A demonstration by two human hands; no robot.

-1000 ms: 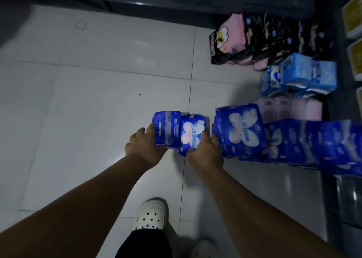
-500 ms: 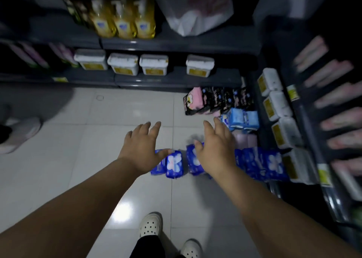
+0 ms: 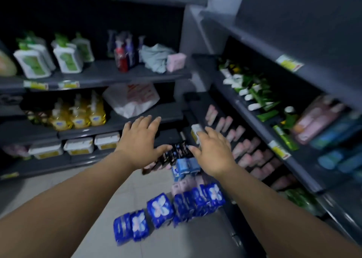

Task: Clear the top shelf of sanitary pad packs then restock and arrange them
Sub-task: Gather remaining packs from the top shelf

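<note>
Seemingly standing at the hinge between clearing and restocking, judging from the single head view.

Holding the left hand (image 3: pixel 141 140) and the right hand (image 3: pixel 213 154) out side by side at mid-height before the shelving, palms down. Spreading the fingers of both wide and straight, gripping nothing, touching nothing.

Leaving the stock well below them on the tiled floor (image 3: pixel 121 189), lined up along the foot of the right-hand shelving:
- dark blue sanitary pad packs (image 3: pixel 160 208) nearest, standing on edge in a loose row and showing a white butterfly-like motif
- pale pink packs (image 3: pixel 183 186) just beyond
- light blue packs (image 3: pixel 186 165) past those
- black packs (image 3: pixel 176 152) farthest off, partly hiding behind the left thumb

Blurring too much for reading print or counting packs.

Showing the upper shelf (image 3: pixel 254 42) on the right bare as far as visible, carrying only a price tag (image 3: pixel 289 64) on its front lip. Probably meaning clearing done or nearly done, though not telling for certain whether that board is the topmost.

Calling next, on that reading, for bending to the floor row, curling both hands round a few packs together, and raising them to that board.

Looking like soft, plump, plastic-wrapped bundles, so likely yielding under a squeeze and tipping over when standing alone. Worth seating each upright, face forward, pressing tight against its neighbour.
</note>
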